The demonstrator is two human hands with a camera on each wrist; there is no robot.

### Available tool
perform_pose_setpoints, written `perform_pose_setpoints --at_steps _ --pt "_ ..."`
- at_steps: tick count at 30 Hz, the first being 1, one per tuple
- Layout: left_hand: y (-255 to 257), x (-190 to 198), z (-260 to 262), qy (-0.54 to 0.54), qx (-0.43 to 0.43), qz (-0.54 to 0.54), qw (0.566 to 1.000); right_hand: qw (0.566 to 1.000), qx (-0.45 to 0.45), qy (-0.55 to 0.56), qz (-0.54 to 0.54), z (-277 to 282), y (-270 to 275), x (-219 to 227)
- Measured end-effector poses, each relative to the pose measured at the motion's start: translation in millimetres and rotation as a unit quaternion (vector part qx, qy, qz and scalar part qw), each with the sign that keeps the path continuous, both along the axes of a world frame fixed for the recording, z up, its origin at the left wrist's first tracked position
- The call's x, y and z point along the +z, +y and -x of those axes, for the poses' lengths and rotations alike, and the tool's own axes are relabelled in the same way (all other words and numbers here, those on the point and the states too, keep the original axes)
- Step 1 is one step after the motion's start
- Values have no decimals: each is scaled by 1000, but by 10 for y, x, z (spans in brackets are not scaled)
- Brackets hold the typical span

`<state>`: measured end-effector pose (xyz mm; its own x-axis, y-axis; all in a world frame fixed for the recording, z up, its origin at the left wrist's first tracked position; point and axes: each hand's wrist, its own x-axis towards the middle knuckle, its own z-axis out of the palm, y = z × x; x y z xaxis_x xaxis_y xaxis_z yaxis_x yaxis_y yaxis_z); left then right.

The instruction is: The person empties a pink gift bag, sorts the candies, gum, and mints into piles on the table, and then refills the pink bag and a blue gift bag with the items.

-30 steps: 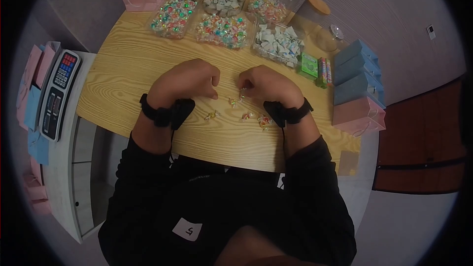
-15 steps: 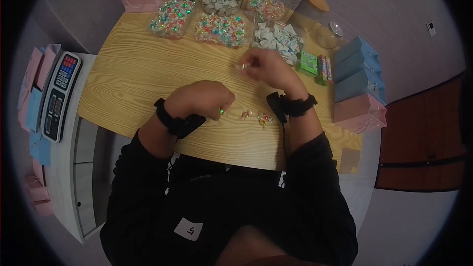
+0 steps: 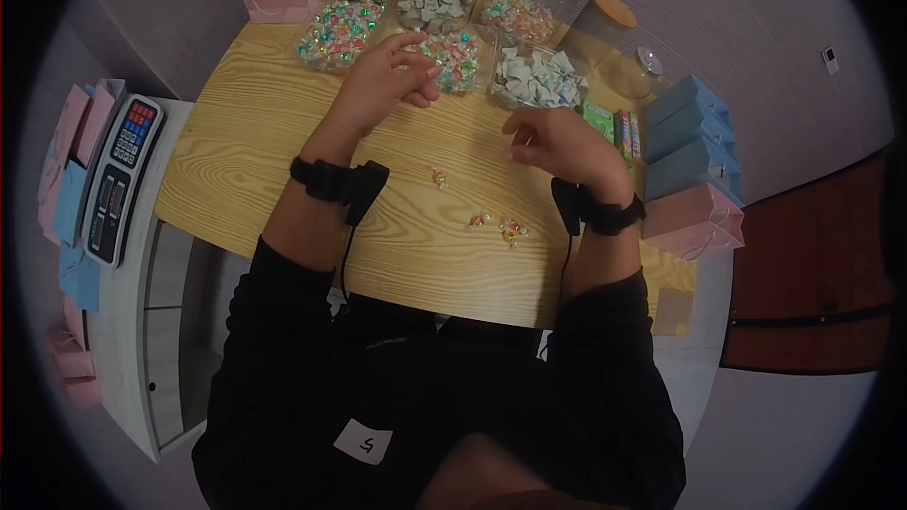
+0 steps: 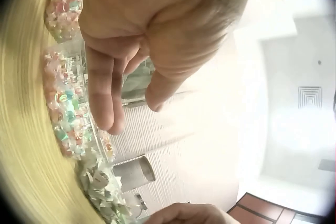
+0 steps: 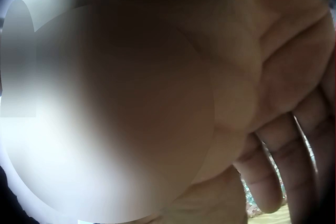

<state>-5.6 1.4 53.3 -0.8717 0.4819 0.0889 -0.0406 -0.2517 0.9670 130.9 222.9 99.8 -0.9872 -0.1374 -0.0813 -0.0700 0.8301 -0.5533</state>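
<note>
My left hand (image 3: 387, 80) reaches over the near side of the middle clear tub of wrapped candies (image 3: 458, 66). Its fingers are loosely extended, and nothing shows between thumb and fingers in the left wrist view. My right hand (image 3: 565, 144) hovers above the table in front of the tub of pale wrapped sweets (image 3: 539, 80), fingers slightly bent and no candy visible in it. Between and below the hands, one twist-wrapped candy (image 3: 439, 178) lies alone on the wood. Closer to me lie another candy (image 3: 480, 221) and a small cluster of candies (image 3: 513, 232).
More filled tubs line the back, including a left candy tub (image 3: 340, 33). To the right stand a green box (image 3: 597, 119), blue bags (image 3: 690, 137) and a pink bag (image 3: 699, 217). A lidded jar (image 3: 605, 19) is behind. Off the table's left side sits a scale (image 3: 123, 179).
My left hand has gone from the loose candies forward to the tubs. My right hand, earlier with a candy at its fingertips, has shifted right. Fewer loose candies lie on the table.
</note>
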Motion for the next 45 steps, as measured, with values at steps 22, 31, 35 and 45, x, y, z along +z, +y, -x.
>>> perform_pose_setpoints --at_steps 22,31,35,45 --pt "-65 -243 -263 333 -309 410 791 984 17 -179 2 -75 -285 -203" --pt "-116 -161 -364 272 -353 361 819 934 -76 130 325 347 -269 -363" --pt "-9 -90 -468 325 -371 391 777 996 72 -49 23 210 -177 -268" --pt "-30 -105 -462 248 -399 393 790 982 93 -152 -56 11 -403 -192"
